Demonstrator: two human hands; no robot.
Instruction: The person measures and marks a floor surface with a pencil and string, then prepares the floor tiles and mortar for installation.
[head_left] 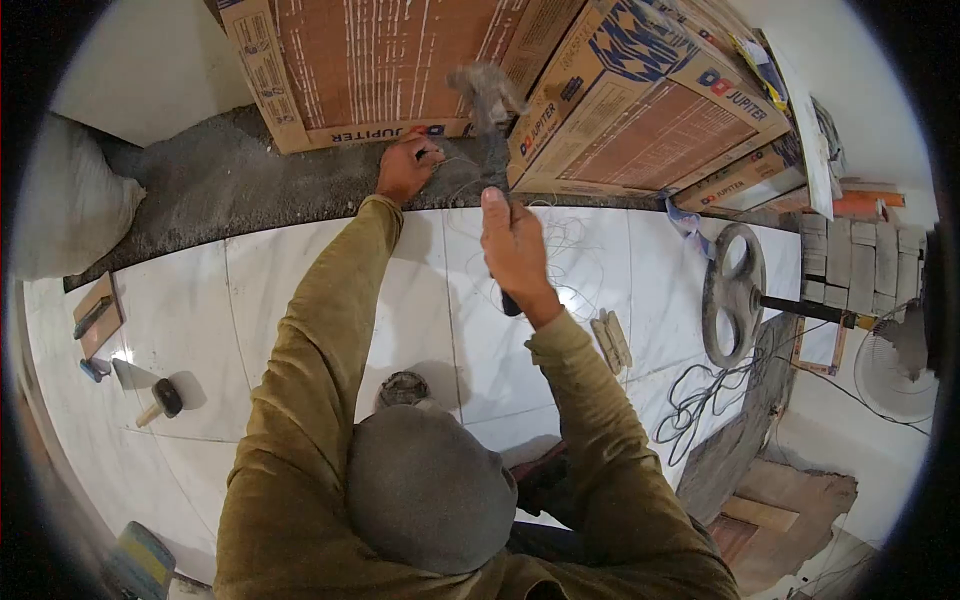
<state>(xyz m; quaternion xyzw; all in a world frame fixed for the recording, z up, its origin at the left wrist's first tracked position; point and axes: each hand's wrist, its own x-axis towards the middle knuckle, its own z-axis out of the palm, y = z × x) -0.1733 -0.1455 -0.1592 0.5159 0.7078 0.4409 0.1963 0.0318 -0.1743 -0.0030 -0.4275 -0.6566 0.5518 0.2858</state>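
A grey knitted cap point(430, 490) on the person's head fills the bottom of the view, with olive-green long sleeves point(310, 400) stretching up from it over the white marble-look floor tiles point(330, 290). The right hand point(515, 250) is wrapped tight around the dark handle of a hammer point(490, 110), whose grey head is raised and blurred in front of the brown printed cardboard boxes point(640, 100). The left hand point(405, 168) rests at the edge of the rough grey cement strip point(230, 180) just below the boxes, fingers pinched together on something small and dark; what it is cannot be told. Thin pale string point(570, 240) loops loosely over the tiles between and around both hands. Just right of the right forearm lie small pale tile wedges point(611, 340). Further right a grey round disc on a black shaft point(735, 295) lies beside tangled grey cable point(695, 400) and stacked grey bricks point(860, 260). At far left a black-headed rubber mallet point(162, 398) lies on the tiles, near a steel trowel point(132, 372).
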